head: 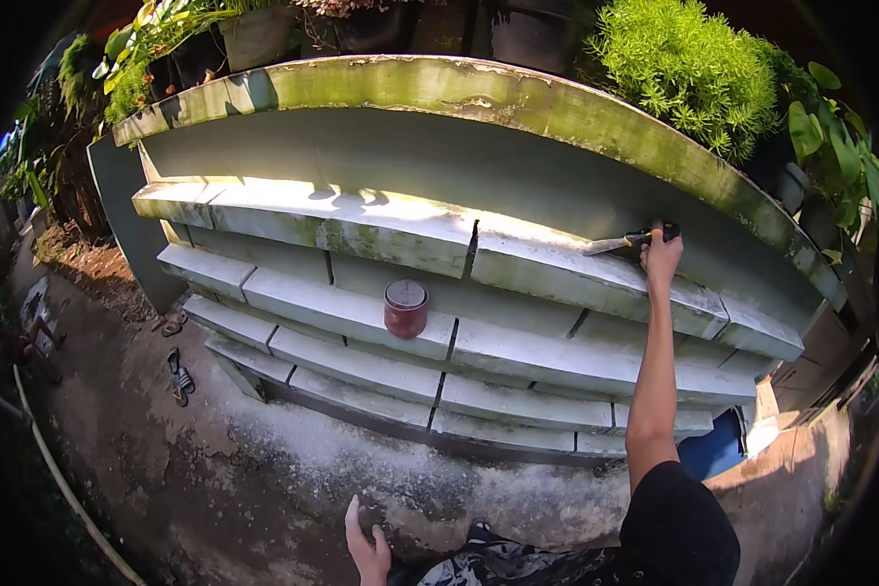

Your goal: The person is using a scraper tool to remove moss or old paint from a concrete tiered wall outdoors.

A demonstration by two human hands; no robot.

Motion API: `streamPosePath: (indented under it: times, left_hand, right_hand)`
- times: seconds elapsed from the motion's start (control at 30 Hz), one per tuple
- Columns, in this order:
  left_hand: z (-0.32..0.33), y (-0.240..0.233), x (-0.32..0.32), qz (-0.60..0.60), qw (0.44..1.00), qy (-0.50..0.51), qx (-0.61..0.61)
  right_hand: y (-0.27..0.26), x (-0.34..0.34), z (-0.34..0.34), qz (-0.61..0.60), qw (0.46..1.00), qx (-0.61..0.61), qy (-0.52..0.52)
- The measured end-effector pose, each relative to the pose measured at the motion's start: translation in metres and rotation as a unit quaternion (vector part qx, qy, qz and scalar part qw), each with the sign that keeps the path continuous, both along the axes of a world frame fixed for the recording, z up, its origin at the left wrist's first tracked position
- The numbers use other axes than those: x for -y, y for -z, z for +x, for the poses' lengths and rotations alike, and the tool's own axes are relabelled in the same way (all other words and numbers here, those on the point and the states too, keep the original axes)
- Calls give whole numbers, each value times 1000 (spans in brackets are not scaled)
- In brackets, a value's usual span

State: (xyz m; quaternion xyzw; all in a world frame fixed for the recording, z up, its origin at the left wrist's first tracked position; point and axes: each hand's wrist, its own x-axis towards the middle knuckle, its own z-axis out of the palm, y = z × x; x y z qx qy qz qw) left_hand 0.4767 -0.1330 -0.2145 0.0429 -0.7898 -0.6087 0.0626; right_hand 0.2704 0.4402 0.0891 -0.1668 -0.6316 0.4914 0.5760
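Note:
My right hand (pixel 661 256) is closed around the dark handle of a hand tool (pixel 619 242) with a flat pale blade, perhaps a putty knife or scraper. The blade's tip touches or nearly touches the top of the uppermost concrete step (pixel 527 245), which bears pale dust. My left hand (pixel 368 546) hangs low near my body, fingers apart, holding nothing. A red-brown can (pixel 406 311) with a greyish lid stands upright on the step below, left of my right arm. Green stains mark the step faces and the curved ledge (pixel 410 84) above.
Potted plants line the top ledge, with a bushy green plant (pixel 692 73) at right. Sandals (pixel 182 377) lie on the ground at left, near a long pale pipe or hose (pixel 66 487). A person's bare legs (pixel 38 343) show at far left, and blue fabric (pixel 714 445) at lower right.

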Motion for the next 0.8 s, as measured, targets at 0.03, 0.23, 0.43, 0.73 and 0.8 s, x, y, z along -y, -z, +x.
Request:
streamPosePath:
  times: [0.03, 0.23, 0.43, 0.73, 0.8]
  left_hand:
    - [-3, 5, 6, -24, 998, 24, -52]
    - [-8, 8, 13, -72, 986, 39, -142]
    - [-20, 32, 10, -101, 978, 116, -145]
    - [-27, 18, -1, -49, 969, 174, -168]
    - [-24, 13, 1, -58, 967, 188, -163]
  right_hand:
    - [-1, -3, 1, 1, 1000, 17, -3]
    - [4, 15, 1, -19, 999, 20, 26]
    - [7, 14, 10, -28, 1000, -6, 12]
    - [9, 22, 4, -27, 999, -5, -31]
    - [6, 25, 4, -18, 1000, 0, -14]
